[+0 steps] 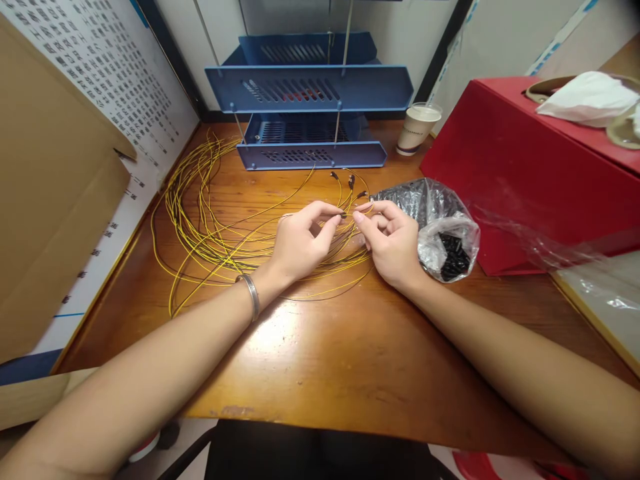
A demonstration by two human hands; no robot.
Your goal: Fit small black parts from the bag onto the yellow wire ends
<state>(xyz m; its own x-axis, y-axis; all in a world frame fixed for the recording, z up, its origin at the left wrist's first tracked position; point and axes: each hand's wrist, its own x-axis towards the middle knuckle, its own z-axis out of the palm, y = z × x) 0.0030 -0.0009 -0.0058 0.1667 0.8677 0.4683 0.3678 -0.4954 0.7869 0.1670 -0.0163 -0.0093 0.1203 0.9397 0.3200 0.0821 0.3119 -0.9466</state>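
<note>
Both forearms reach over the desk (350, 360), a bangle (250, 293) on the left wrist. Left hand (300, 243) pinches a yellow wire (320, 223) near its tip between thumb and forefinger; right hand (393, 243) pinches the same tip from the other side, fingers closed on it. More wires (200, 220) loop to the left. Just right, touching the right hand, lies a bag (443, 230) of black caps (453, 257). Behind stand a tray rack (310, 100), cup (417, 127) and red box (525, 173).

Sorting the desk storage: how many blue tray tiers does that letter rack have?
3. The top tier sits farthest back, the middle tier juts forward below it, and the bottom tier rests on the wooden desk. Anything behind them is hidden.
</note>
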